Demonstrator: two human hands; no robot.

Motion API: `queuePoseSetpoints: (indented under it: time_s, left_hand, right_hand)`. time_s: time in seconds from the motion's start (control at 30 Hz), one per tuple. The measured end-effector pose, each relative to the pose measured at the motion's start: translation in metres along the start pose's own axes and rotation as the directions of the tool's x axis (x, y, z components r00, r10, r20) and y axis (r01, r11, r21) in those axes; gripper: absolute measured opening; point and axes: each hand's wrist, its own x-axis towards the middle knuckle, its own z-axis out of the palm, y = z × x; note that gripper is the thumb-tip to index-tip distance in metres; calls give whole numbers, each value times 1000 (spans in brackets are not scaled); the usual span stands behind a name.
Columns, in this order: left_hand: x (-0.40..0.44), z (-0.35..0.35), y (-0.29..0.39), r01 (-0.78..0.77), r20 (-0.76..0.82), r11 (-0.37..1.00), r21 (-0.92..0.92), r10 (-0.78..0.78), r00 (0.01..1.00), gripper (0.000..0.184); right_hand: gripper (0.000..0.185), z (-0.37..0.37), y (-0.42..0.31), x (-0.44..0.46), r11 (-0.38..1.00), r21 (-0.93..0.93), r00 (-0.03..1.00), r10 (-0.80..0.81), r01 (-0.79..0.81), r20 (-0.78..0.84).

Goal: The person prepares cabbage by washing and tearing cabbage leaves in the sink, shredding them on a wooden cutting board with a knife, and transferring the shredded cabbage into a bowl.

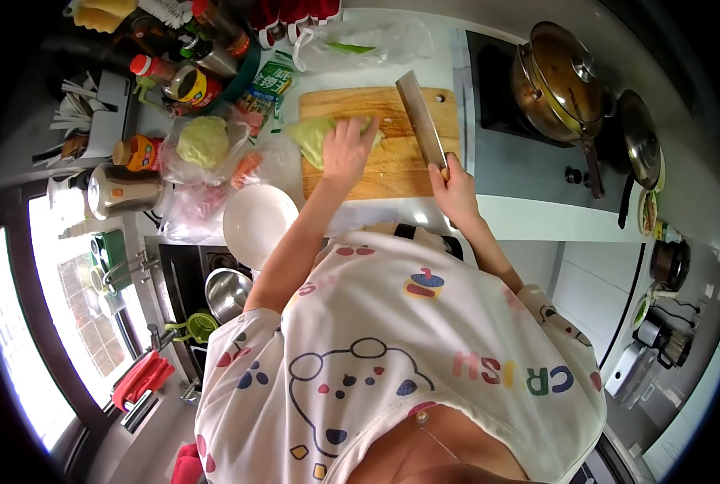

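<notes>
A wooden cutting board (pixel 344 181) lies on the white counter. On its left part rests a pale green piece of cabbage (pixel 307 137), and my left hand (pixel 349 152) presses down on it with bent fingers. My right hand (pixel 457 194) grips the handle of a cleaver (pixel 421 117). The cleaver's blade points up and away over the right part of the board, apart from the cabbage. A few small scraps lie on the wood. Left of the board, a cabbage half (pixel 202 142) sits in a clear plastic bag. Near my left forearm stands a white bowl (pixel 259 226).
A pot with a glass lid (pixel 561 81) stands on the stove (pixel 513 169) to the right. Bottles (pixel 194 86), a green packet (pixel 273 77) and bagged food (pixel 192 206) fill the left. Beyond the board lies a plastic bag (pixel 392 44). A metal bowl (pixel 228 294) is by the sink.
</notes>
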Motion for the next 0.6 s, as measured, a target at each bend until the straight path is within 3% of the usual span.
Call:
queuePoseSetpoints:
  time_s: [0.1,0.23,0.33,0.43,0.53,0.6]
  left_hand:
    - [-21,12,16,37,30,999,-21,-36,999,56]
    - [-22,-20,30,86,79,977,-196,-72,994,48]
    - [-29,-9,12,-15,47,963,-268,29,998,34]
    - [-31,-2,3,-116,-114,957,-265,88,990,24]
    - [-36,16,9,-39,-152,912,-409,-26,988,18]
    - [-40,18,14,13,-123,920,-391,-67,990,18]
  right_hand:
    - [22,-4,-1,-2,1000,-15,1000,-1,2,18]
    - [22,-5,0,-4,999,-36,998,-1,3,63]
    - [20,-4,0,-4,995,-78,995,-61,67,77]
    - [17,-6,-7,-2,987,-121,986,-89,106,141]
    - [18,-9,-15,1,959,-176,965,-191,223,181]
    - [19,-12,-21,2,950,-187,954,-210,251,216]
